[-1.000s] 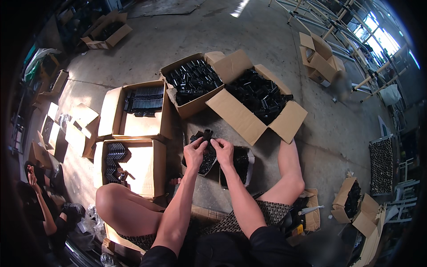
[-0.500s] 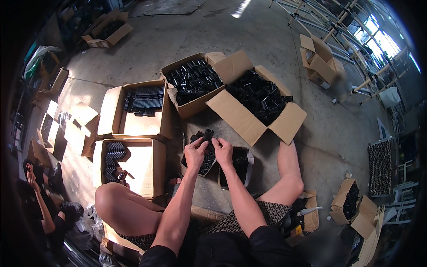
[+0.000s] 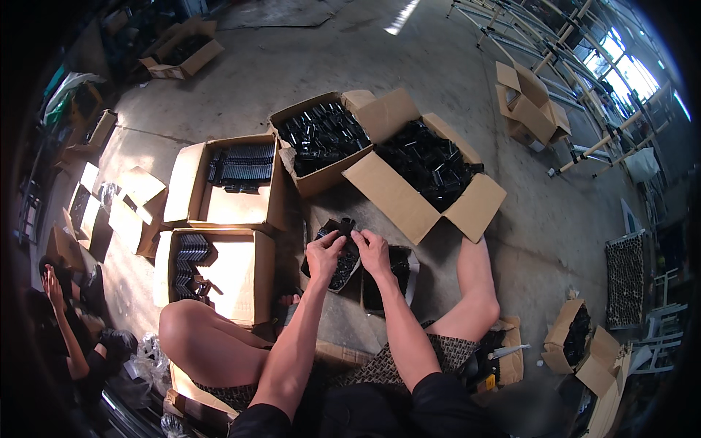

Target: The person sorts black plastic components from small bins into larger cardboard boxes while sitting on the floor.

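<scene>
My left hand (image 3: 324, 253) and my right hand (image 3: 373, 252) meet in front of me, fingers and thumbs closed on a small glossy black fitting (image 3: 347, 225). Its exact shape is partly hidden by my fingers. Right below them are two small open boxes between my legs: one with tiny dark parts (image 3: 343, 271), the other with black contents (image 3: 399, 269). Beyond my hands, a carton of loose black fittings (image 3: 427, 164) sits to the right. Another carton of black pieces (image 3: 321, 135) stands beside it, farther back.
On my left are two cartons, one with neatly stacked black pieces (image 3: 244, 166), the other with rows of angled ones (image 3: 191, 252). Another person's hand (image 3: 52, 287) shows at far left. A pipe rack (image 3: 562, 58) stands far right, near an open carton (image 3: 527, 109).
Both hands keep hold of the black fitting and shift its angle slightly between the fingers. The other person's hand at far left has changed pose. The whole view has shifted a little.
</scene>
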### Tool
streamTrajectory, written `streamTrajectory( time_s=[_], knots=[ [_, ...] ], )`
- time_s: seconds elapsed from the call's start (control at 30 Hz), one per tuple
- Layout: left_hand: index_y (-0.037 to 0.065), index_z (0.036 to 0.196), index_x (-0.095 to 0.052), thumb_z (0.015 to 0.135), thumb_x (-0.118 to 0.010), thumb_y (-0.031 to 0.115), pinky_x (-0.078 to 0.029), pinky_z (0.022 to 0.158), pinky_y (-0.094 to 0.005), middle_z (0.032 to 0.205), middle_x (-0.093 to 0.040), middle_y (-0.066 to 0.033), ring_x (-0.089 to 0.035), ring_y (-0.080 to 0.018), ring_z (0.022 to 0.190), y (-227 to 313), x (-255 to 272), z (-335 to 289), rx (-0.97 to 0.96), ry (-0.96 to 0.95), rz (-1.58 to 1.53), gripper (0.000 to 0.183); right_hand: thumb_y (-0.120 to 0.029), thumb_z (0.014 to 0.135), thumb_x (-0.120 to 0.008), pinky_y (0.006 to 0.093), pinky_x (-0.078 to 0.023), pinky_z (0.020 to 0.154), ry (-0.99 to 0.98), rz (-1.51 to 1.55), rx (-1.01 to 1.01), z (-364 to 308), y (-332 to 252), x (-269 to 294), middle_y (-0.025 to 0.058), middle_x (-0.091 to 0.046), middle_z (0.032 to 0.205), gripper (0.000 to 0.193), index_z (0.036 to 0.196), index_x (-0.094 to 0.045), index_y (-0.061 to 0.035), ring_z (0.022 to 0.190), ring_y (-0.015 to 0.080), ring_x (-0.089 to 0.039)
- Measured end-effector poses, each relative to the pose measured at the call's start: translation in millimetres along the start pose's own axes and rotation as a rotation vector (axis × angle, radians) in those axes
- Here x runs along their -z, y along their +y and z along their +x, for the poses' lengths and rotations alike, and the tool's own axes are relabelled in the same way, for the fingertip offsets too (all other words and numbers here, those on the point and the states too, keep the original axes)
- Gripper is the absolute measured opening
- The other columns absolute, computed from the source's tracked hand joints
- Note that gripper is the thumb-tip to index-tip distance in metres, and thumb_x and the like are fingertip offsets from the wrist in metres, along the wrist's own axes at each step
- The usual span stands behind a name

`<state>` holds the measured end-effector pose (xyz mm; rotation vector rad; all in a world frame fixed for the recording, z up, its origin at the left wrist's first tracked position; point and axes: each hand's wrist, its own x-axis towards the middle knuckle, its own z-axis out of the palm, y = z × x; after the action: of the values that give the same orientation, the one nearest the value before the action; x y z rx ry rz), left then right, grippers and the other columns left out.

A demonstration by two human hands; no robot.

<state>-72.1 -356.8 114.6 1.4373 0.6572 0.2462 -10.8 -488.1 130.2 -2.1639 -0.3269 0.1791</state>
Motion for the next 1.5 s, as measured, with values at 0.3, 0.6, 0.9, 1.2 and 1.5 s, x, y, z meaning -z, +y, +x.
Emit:
streamTrajectory(
  time_s=[0.3, 0.6, 0.9, 1.2, 1.5],
  knots=[
    [-0.007, 0.119, -0.066, 0.086, -0.074, 0.016, -0.051, 0.061, -0.0237, 0.09, -0.074, -0.0109, -0.064, -0.0079, 0.067, -1, -3, -4, 0.012, -0.017, -0.036, 0.041, -0.022, 0.092, -0.067, 0.036, -0.051, 0.066, -0.045, 0.088, -0.017, 0, 1, 0, 0.0152, -0.068, 0.078, 0.024, 0.093, -0.064, 0.0019, 0.072, 0.023, -0.069],
    [-0.006, 0.119, -0.066, 0.086, -0.073, 0.014, -0.054, 0.062, -0.0252, 0.094, -0.074, -0.0139, -0.066, -0.0113, 0.068, 3, -2, -5, 0.029, -0.021, -0.011, 0.04, -0.026, 0.094, -0.065, 0.0332, -0.049, 0.064, 0.039, 0.301, -0.05, -9, -14, 0, 0.012, -0.069, 0.074, 0.029, 0.091, -0.064, 0.0028, 0.07, 0.013, -0.063],
    [-0.005, 0.117, -0.068, 0.084, -0.074, 0.017, -0.052, 0.059, -0.0268, 0.081, -0.072, -0.011, -0.064, -0.0106, 0.062, 4, -1, -4, 0.063, 0.008, 0.028, 0.041, -0.034, 0.096, -0.061, 0.037, -0.049, 0.065, 0.02, 0.308, -0.027, -8, -6, -8, 0.0169, -0.066, 0.072, 0.039, 0.087, -0.066, 0.0031, 0.066, 0.0214, -0.063],
    [-0.006, 0.115, -0.068, 0.087, -0.073, 0.015, -0.051, 0.057, -0.0249, 0.081, -0.07, -0.0076, -0.06, -0.0083, 0.061, -7, 3, 5, 0.154, -0.001, -0.02, 0.036, -0.023, 0.09, -0.073, 0.0257, -0.049, 0.06, -0.107, 0.398, -0.145, -8, 13, -16, 0.0073, -0.069, 0.08, 0.027, 0.096, -0.064, 0.0014, 0.072, 0.0095, -0.061],
    [-0.007, 0.101, -0.071, 0.092, -0.066, 0.018, -0.057, 0.055, -0.0307, 0.076, -0.073, -0.0141, -0.071, -0.0211, 0.062, 31, 31, 37, 0.416, -0.416, 0.346, 0.027, -0.014, 0.087, -0.073, 0.0249, -0.05, 0.059, -0.175, 0.218, -0.07, -14, -10, -6, 0.0072, -0.069, 0.082, 0.023, 0.102, -0.067, 0.0021, 0.068, 0.0101, -0.064]
  ],
)
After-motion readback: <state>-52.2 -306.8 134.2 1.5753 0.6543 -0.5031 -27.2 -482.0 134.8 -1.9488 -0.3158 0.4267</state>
